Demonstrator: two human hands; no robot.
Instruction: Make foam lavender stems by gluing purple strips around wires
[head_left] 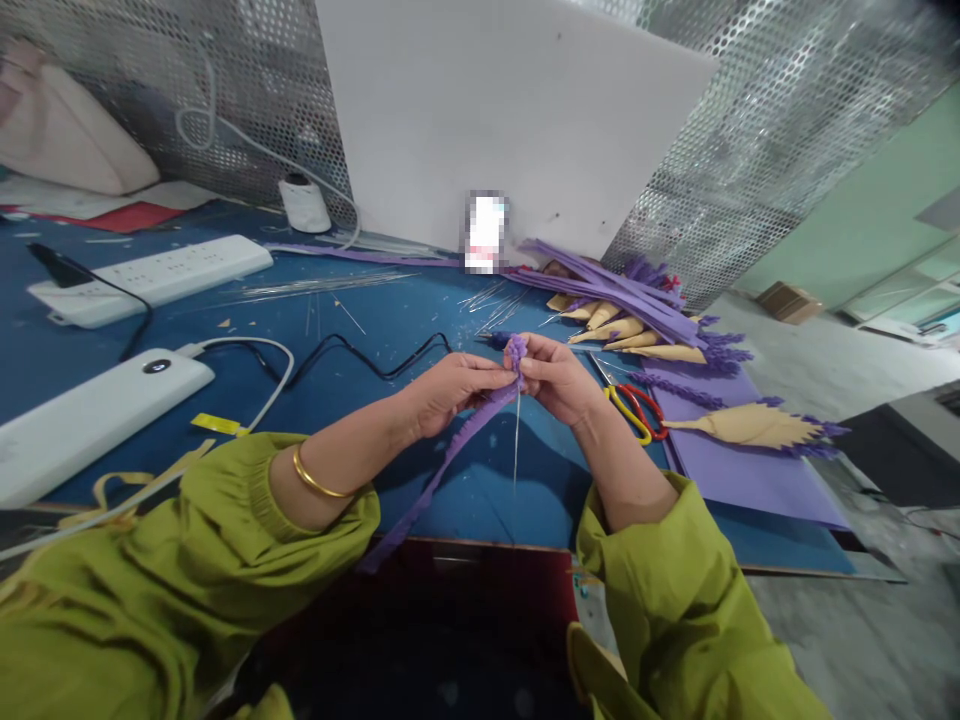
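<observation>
Both hands meet over the blue table. Between thumb and fingers, my left hand (457, 385) pinches a long fringed purple paper strip (442, 465), whose loose end trails down past the table's front edge. My right hand (559, 375) is closed around the top of a thin wire (517, 440), where the strip is wound into a small purple flower head (516, 350). Below the fingers the wire hangs straight down. Just right of my right hand lie scissors (637, 412) with red and yellow handles.
Purple paper strips (622, 295) and finished lavender stems in tan wraps (750, 425) lie at right on purple sheets (742, 478). Loose wires (322, 285) lie behind the hands. A power strip (165, 275), a white power bank-like device (105, 415) and cables occupy the left. A blurred phone (485, 235) stands at the back.
</observation>
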